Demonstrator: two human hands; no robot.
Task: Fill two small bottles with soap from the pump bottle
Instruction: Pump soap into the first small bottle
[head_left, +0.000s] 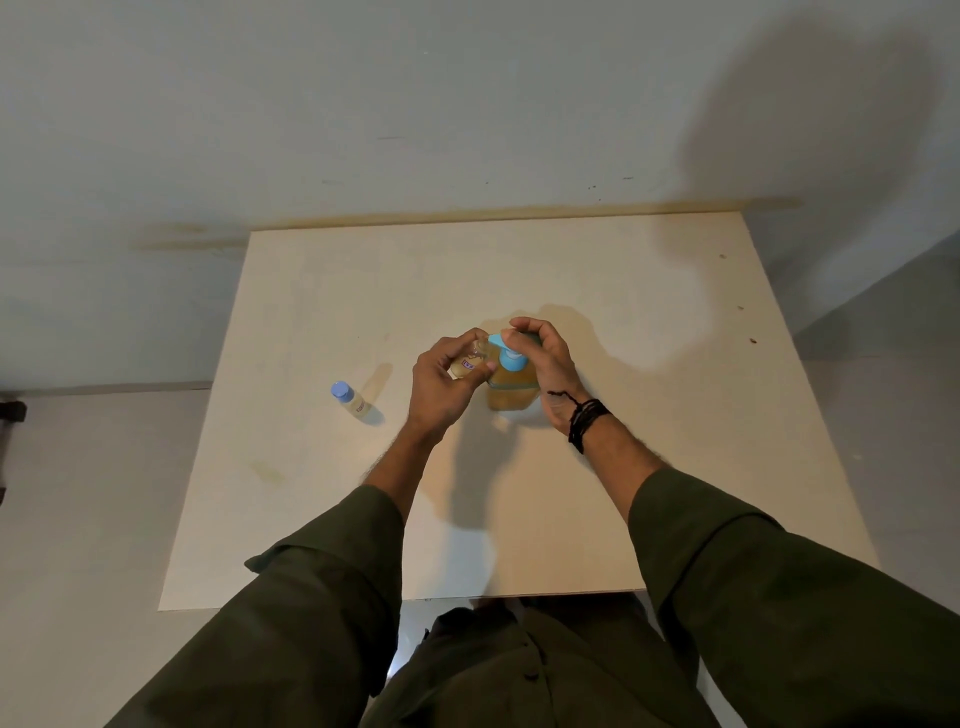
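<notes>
Here, left hand (441, 382) gripping an uncapped small bottle (467, 364) at the pump bottle (511, 387) spout, right hand (543, 361) curled over the pump head, capped bottle (350, 400) toward the desk (649, 415) left edge.

The pale cream tabletop (597, 493) looks like matt, smooth board, faintly stained. The amber pump bottle (511, 392) is clear glossy plastic with a smooth blue plastic pump head (506, 356). The small capped bottle (350, 400) is translucent plastic (cap blue, slightly shiny). The olive sleeves (311, 597) are matt cloth.
</notes>
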